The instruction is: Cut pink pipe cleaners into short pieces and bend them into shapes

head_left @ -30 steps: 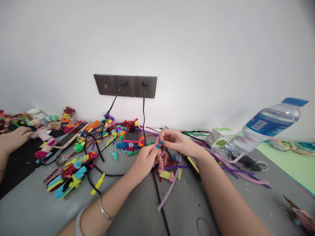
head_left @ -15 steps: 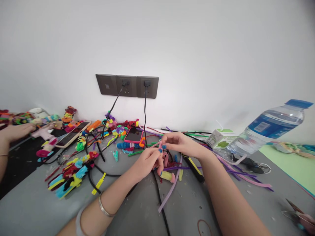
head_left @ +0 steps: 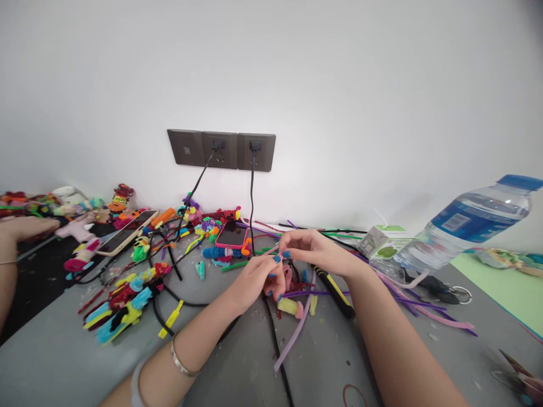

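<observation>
Above the middle of the grey table, my left hand (head_left: 258, 280) pinches a thin pink pipe cleaner (head_left: 271, 250) between thumb and fingers. Opposite it, my right hand (head_left: 314, 250) is closed on the same pipe cleaner, the fingertips of both hands almost touching. Part of the strip is hidden by the fingers. Just under the hands lie pink pipe cleaner loops (head_left: 288, 278) and a yellow fuzzy piece with a pink end (head_left: 290, 307). A lilac strip (head_left: 296, 340) slants toward the front beside them.
Black cables run from the wall sockets (head_left: 220, 150) across the table. Left are colourful pipe cleaner figures (head_left: 127, 305), a phone (head_left: 127, 232) and another person's hand (head_left: 31, 228). Right are a yellow-black tool handle (head_left: 335, 290), a drink carton (head_left: 384, 242), a tilted water bottle (head_left: 462, 223) and scissors (head_left: 520, 370).
My fingers have shifted slightly around the pink pipe cleaner, and its free end now points more to the left. The whole view has moved a little.
</observation>
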A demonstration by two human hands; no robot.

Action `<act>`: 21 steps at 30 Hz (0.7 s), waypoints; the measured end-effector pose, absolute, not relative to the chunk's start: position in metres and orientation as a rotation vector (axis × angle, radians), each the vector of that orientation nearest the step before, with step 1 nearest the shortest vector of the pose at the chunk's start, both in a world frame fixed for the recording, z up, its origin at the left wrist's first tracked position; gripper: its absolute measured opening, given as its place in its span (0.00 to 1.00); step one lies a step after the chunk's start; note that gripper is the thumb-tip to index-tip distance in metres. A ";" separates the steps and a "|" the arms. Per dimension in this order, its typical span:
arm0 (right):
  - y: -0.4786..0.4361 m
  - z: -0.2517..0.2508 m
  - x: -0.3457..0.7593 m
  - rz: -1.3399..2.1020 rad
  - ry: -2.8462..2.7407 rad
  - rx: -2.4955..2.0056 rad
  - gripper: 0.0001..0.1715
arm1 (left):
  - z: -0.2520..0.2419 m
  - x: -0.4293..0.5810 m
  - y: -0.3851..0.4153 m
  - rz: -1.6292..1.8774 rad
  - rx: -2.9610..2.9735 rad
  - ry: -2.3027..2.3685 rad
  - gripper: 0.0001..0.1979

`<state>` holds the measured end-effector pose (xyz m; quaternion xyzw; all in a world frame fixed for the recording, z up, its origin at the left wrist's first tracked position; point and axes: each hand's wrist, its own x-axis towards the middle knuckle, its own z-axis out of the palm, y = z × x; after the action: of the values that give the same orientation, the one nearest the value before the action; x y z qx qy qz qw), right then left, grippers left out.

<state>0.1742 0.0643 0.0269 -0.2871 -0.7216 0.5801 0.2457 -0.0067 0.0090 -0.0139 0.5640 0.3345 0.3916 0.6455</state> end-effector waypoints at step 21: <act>0.067 0.026 0.177 1.368 -2.021 -0.806 0.18 | -0.018 -0.011 0.020 1.158 1.387 0.930 0.11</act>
<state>0.1774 0.0668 0.0262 -0.3008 -0.7546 0.5105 0.2819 -0.0108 0.0200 -0.0183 0.5803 0.3888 0.4844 0.5267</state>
